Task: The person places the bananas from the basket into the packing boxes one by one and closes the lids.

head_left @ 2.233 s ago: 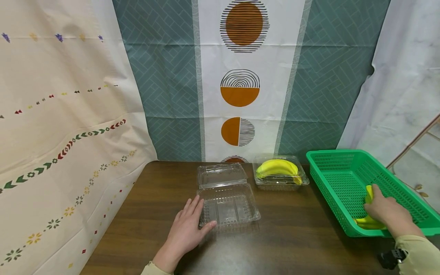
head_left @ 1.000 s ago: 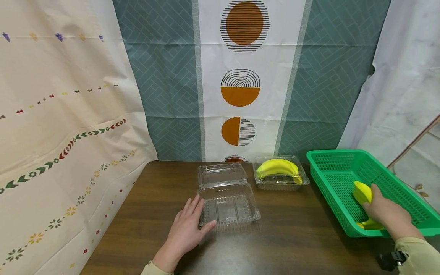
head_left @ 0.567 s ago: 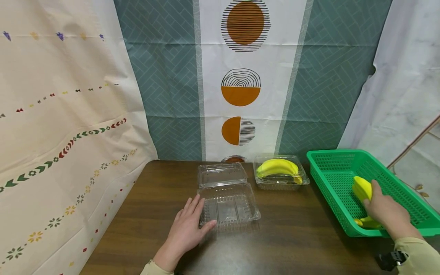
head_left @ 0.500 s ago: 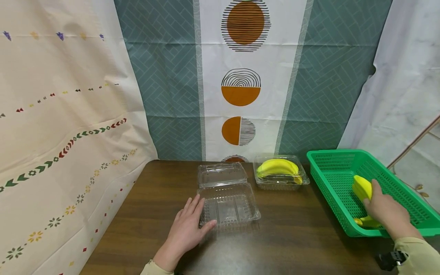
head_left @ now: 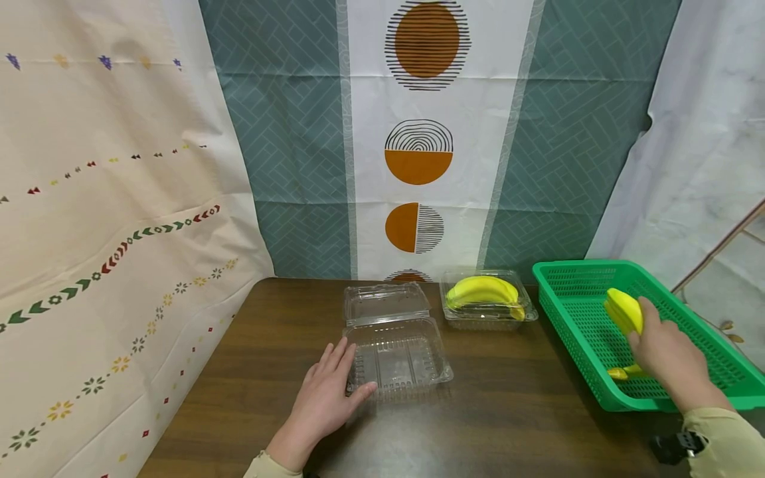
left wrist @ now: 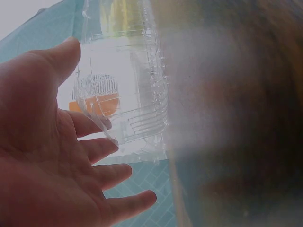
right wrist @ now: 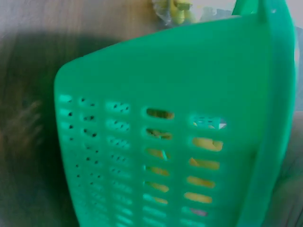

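Note:
My left hand [head_left: 323, 401] rests with straight fingers at the left side of a clear plastic clamshell container [head_left: 397, 355], whose lid [head_left: 387, 304] is laid back. In the left wrist view my left hand [left wrist: 61, 137] has its fingertips at the container's rim [left wrist: 97, 113]. Inside a green plastic basket [head_left: 574, 352], my right hand [head_left: 672, 355] grips yellow bananas [head_left: 623, 311]. A yellow banana end [head_left: 624, 373] shows below that hand; whether it belongs to the same bunch is hidden. In the right wrist view, the basket wall [right wrist: 165, 71] hides my right hand.
A second clear container [head_left: 487, 322], lid down, holds bananas [head_left: 483, 292] at the back of the brown table [head_left: 478, 425], between the first container and the basket. Patterned cloths [head_left: 299, 166] hang behind and to the sides.
My right hand has raised the bananas and moved slightly up and left inside the basket; more of them shows. The lower banana end has shifted left and up. My left hand has stayed still.

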